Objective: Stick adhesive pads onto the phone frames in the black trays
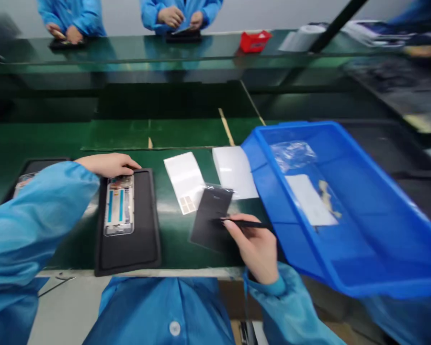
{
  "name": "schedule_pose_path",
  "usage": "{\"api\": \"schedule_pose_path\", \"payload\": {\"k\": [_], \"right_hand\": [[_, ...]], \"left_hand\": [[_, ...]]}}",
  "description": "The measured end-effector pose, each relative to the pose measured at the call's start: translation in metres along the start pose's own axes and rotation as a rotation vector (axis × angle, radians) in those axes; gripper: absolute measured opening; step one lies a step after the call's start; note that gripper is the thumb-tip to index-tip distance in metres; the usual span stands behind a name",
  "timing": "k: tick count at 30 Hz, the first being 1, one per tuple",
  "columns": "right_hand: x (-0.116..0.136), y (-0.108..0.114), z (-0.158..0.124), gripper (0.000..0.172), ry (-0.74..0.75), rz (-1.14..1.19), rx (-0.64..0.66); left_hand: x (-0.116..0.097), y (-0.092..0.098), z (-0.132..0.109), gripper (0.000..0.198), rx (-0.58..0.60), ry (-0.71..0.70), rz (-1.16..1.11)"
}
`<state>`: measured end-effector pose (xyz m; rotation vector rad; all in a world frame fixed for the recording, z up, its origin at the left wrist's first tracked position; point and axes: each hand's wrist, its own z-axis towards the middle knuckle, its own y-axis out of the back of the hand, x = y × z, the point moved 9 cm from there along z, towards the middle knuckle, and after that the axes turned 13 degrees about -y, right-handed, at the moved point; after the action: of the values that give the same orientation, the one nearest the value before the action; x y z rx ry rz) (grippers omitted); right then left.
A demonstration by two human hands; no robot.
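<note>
My left hand (107,165) rests, fingers stretched flat, on the top edge of a black tray (143,225) that holds a phone frame (119,205) with blue strips inside. My right hand (255,247) is closed around thin black tweezers (249,224), whose tips lie over a dark flat part in a clear bag (211,215). Two white sheets (185,178) (235,170) lie just beyond that bag on the green bench.
A blue bin (366,268) with plastic bags and a white sheet stands at my right, overhanging the bench edge. Another black tray (32,166) sits at far left. Across the conveyor, two people in blue coats work; a red box (254,41) stands there.
</note>
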<state>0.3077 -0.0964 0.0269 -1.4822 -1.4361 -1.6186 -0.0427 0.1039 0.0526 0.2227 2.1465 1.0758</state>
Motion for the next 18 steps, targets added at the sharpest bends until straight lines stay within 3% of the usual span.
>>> {"api": "schedule_pose_path", "payload": {"k": [2,4,7,10,12,15,18], "right_hand": [[0.002,-0.002,-0.001,0.024,0.006,0.003,-0.001],[0.004,0.004,0.0,0.022,0.017,0.0,-0.041],[0.007,0.017,0.008,0.023,0.03,0.03,-0.08],[0.005,0.028,0.019,0.023,0.029,0.083,-0.104],[0.001,0.035,0.024,0.023,0.028,0.127,-0.129],[-0.006,0.038,0.028,0.023,0.022,0.18,-0.145],[-0.009,0.038,0.029,0.024,0.008,0.189,-0.134]], "left_hand": [[-0.02,0.012,0.009,0.041,-0.211,-0.04,0.212],[-0.068,0.005,0.02,0.04,-0.331,-0.182,0.288],[-0.154,-0.03,0.045,0.032,-0.319,-0.431,0.26],[-0.207,-0.061,0.077,0.033,-0.29,-0.536,0.294],[-0.22,-0.076,0.096,0.036,-0.268,-0.535,0.316],[-0.221,-0.091,0.113,0.032,-0.214,-0.5,0.325],[-0.216,-0.089,0.112,0.033,-0.232,-0.475,0.305]]}}
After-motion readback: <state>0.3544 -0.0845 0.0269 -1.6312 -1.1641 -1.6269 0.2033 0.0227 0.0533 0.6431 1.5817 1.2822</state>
